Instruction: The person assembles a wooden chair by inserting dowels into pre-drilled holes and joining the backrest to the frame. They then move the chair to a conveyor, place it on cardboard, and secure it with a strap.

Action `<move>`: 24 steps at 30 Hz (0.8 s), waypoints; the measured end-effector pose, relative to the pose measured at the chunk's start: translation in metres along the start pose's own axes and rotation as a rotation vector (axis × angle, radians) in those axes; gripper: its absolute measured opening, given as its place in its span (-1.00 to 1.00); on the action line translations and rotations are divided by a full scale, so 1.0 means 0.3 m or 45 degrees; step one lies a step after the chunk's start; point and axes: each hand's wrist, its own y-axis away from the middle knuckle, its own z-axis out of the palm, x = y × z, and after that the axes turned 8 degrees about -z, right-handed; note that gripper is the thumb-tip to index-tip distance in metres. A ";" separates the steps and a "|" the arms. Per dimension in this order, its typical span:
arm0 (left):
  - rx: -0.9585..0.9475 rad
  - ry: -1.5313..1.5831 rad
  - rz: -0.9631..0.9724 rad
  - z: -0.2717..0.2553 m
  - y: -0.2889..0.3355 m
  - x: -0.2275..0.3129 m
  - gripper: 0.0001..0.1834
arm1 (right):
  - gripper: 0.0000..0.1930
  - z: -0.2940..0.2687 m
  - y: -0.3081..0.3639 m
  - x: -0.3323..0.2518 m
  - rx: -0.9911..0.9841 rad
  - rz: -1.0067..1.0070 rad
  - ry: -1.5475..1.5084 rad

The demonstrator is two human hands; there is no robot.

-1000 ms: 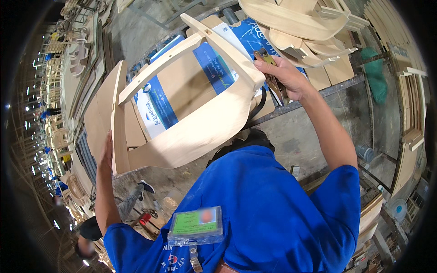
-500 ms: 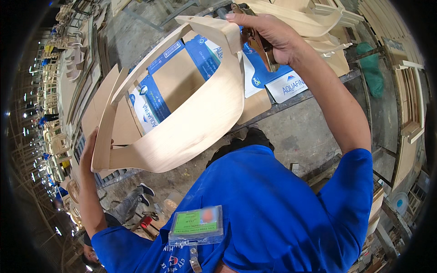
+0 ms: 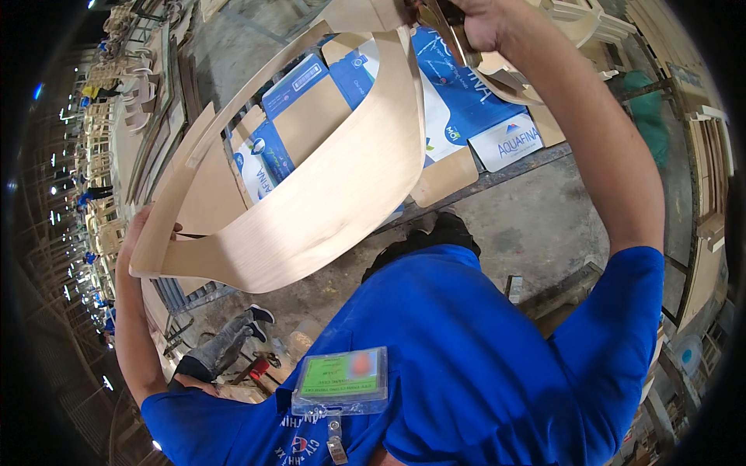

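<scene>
Head view: I see the counter (image 3: 509,175) under flattened cardboard boxes (image 3: 466,87), with a curved wooden frame (image 3: 311,206) tilted above them. The left hand (image 3: 138,225) grips the frame's left end; the right hand (image 3: 488,25) wraps around a metal tool (image 3: 449,33) beside its far right corner.

Cardboard (image 3: 458,89) is laid on the table (image 3: 517,172). Above it the frame (image 3: 318,213) is held, left hand (image 3: 138,227) at its left end, right hand (image 3: 488,25) and tool (image 3: 445,29) at its far right; parts (image 3: 576,28) are piled farther right.
</scene>
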 end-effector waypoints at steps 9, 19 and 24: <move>0.068 -0.036 0.173 -0.018 0.046 0.049 -0.70 | -0.68 -0.068 -0.063 -0.050 0.014 -0.052 0.235; -0.082 1.016 -0.320 0.498 0.092 -0.361 -0.46 | -0.68 -0.211 0.285 0.246 0.266 -0.070 0.333; 0.187 1.180 0.008 0.700 0.117 -0.497 -0.60 | -0.61 -0.277 0.386 0.358 0.403 -0.130 0.302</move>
